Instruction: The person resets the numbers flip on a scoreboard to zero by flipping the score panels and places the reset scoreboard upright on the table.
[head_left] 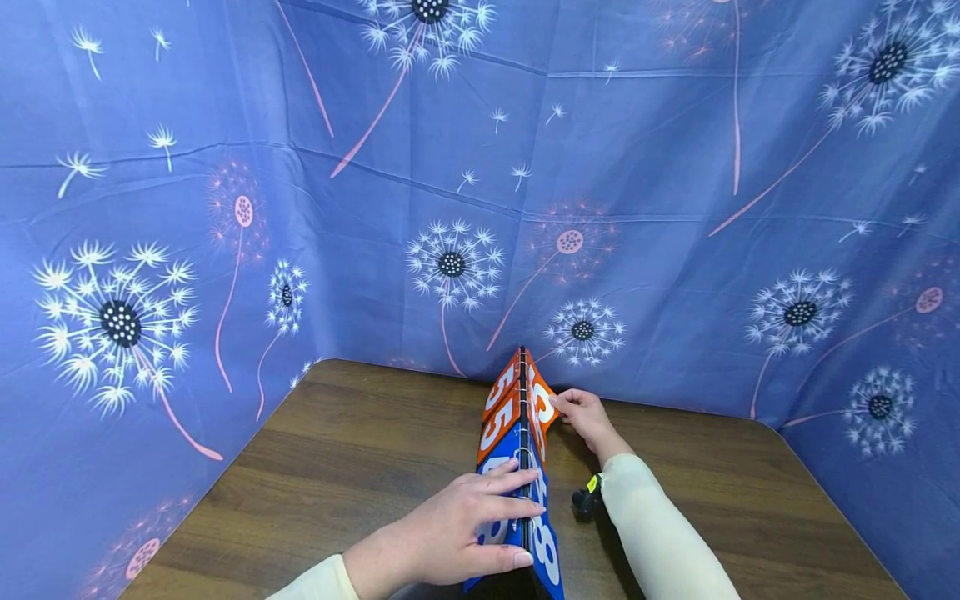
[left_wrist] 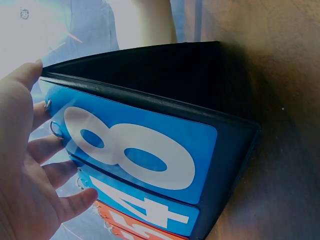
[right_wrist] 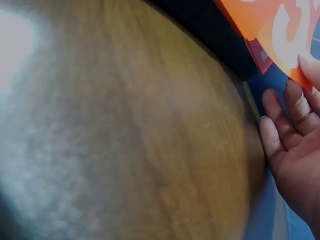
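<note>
A tabletop flip scoreboard [head_left: 522, 483] stands tent-like, its ridge running away from me. Ring-bound number cards hang on its sides, orange at the far end and blue nearer. My left hand [head_left: 465, 525] rests across the ridge near the close end, fingers fairly straight over the rings. In the left wrist view a blue card with a white 8 [left_wrist: 145, 145] hangs below that hand [left_wrist: 30, 160]. At the far right side my right hand [head_left: 588, 417] pinches the lower corner of an orange card [right_wrist: 285, 50] between thumb and fingers, lifted away from the black board.
A small black object with a yellow tag [head_left: 587, 498] is beside the right sleeve, above the wooden table [head_left: 337, 467]. Blue dandelion-print cloth [head_left: 375, 250] hangs behind the table and along its sides, close to the scoreboard's far end.
</note>
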